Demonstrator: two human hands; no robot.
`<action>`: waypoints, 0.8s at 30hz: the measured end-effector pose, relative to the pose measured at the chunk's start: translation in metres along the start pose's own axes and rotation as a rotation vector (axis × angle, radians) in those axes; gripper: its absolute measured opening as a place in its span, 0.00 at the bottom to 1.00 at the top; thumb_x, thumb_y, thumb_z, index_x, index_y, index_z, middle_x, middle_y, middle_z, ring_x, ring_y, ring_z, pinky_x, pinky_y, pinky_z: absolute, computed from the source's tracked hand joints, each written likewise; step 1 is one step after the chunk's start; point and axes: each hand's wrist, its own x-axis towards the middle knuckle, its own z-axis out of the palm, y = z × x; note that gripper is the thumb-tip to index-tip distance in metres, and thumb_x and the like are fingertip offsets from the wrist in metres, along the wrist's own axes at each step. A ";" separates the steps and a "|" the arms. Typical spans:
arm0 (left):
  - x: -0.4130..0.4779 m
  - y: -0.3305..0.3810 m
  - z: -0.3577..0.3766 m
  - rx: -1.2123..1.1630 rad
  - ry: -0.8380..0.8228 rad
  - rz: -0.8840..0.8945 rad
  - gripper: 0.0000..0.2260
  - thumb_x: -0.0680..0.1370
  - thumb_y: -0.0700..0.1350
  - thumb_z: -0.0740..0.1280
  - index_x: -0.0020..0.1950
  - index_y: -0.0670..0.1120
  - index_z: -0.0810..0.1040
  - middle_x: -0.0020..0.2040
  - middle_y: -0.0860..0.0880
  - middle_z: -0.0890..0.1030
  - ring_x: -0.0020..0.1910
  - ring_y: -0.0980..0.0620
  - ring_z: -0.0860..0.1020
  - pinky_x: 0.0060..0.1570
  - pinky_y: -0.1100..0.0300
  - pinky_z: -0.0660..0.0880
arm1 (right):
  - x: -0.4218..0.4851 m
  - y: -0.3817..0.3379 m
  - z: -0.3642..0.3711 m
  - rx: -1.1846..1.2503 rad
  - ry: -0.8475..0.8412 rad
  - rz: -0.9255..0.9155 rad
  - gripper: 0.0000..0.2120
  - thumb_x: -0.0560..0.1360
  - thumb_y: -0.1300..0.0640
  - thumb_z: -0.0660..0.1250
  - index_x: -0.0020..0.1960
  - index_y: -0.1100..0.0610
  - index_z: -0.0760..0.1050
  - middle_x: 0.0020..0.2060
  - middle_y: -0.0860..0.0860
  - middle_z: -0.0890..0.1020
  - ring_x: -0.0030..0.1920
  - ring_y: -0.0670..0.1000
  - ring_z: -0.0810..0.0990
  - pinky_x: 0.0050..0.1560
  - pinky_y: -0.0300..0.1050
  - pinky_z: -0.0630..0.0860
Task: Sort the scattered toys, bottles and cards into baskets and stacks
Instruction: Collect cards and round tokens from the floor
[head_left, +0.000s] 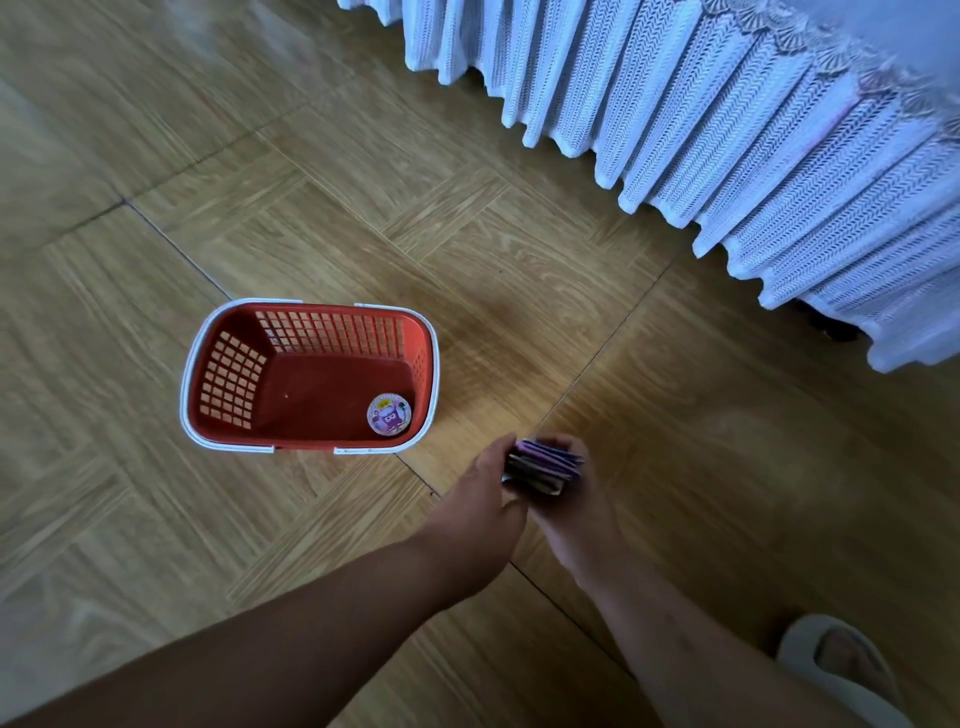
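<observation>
Floor (519, 234): bears the basket and the slippered foot.
Basket (188, 384): upright on the floor, at 9 o'clock from the centre of view.
Round card (389, 414): flat on the basket's bottom, in its 4 o'clock corner.
Card stack (543, 467): at 4 o'clock from the basket, just beside that corner and apart from it; contact with the floor cannot be told.
Left hand (483, 499): grips the stack's 9 o'clock side.
Right hand (576, 514): grips the stack from 4 o'clock, fingers round its far edge.
Pleated fabric skirt (727, 130): hangs to the floor from 12 to 3 o'clock, well apart from the basket.
Slippered foot (841, 670): at 4 o'clock from the stack, near the view's corner.
</observation>
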 end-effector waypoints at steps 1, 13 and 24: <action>0.000 -0.002 0.001 0.019 -0.023 -0.027 0.30 0.79 0.42 0.63 0.78 0.50 0.55 0.76 0.51 0.64 0.74 0.56 0.62 0.68 0.67 0.59 | -0.001 0.002 0.001 -0.108 0.018 0.000 0.21 0.64 0.55 0.78 0.52 0.47 0.72 0.53 0.56 0.79 0.51 0.48 0.81 0.49 0.41 0.78; 0.005 0.037 -0.044 -0.287 0.342 0.135 0.38 0.66 0.62 0.72 0.71 0.66 0.58 0.53 0.44 0.79 0.49 0.49 0.81 0.56 0.47 0.77 | -0.013 -0.090 0.020 -0.656 -0.021 -0.341 0.11 0.68 0.53 0.74 0.44 0.47 0.72 0.37 0.44 0.78 0.38 0.43 0.76 0.35 0.35 0.69; 0.004 0.023 -0.122 -0.862 0.438 -0.236 0.38 0.62 0.66 0.73 0.63 0.45 0.69 0.54 0.42 0.82 0.48 0.46 0.84 0.50 0.47 0.80 | -0.003 -0.141 0.085 -0.862 -0.057 -0.642 0.14 0.78 0.53 0.65 0.60 0.58 0.68 0.58 0.53 0.73 0.59 0.57 0.74 0.51 0.42 0.66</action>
